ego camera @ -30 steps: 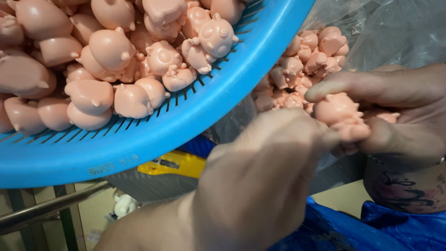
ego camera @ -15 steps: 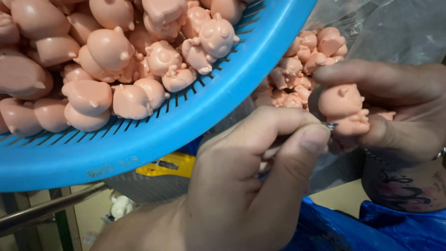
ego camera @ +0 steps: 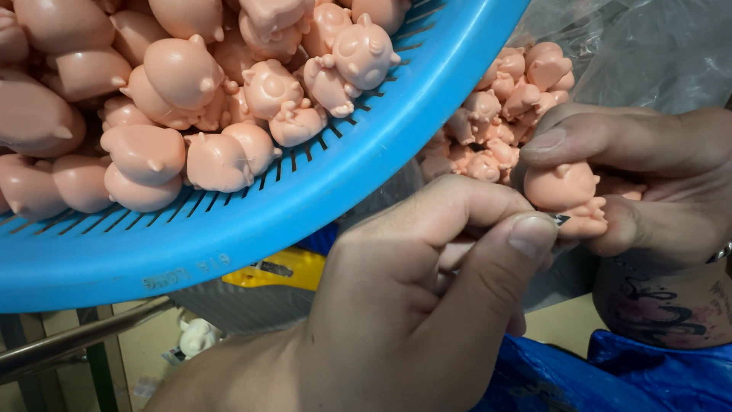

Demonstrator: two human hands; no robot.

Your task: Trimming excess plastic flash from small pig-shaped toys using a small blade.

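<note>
My right hand (ego camera: 648,175) pinches a small pink pig figure (ego camera: 560,185) between thumb and fingers, at the right of the view. My left hand (ego camera: 427,297) reaches in from the lower left, its fingers closed on a small metal blade (ego camera: 560,220). Only the blade's tip shows past my thumb, and it touches the underside of the pig figure. Close above and to the left, a tilted blue slotted plastic basket (ego camera: 305,206) is heaped with many of the same pink pig figures (ego camera: 221,91).
Behind my hands a clear plastic bag (ego camera: 648,53) holds several more pink pig figures (ego camera: 511,114). Blue cloth (ego camera: 648,381) lies at the bottom right, a yellow object (ego camera: 282,268) under the basket, and a metal bar (ego camera: 76,345) at the lower left.
My left hand has shifted so that thumb and blade tip now meet the pig figure. My right hand has turned the figure and lowered it slightly. The basket has not moved.
</note>
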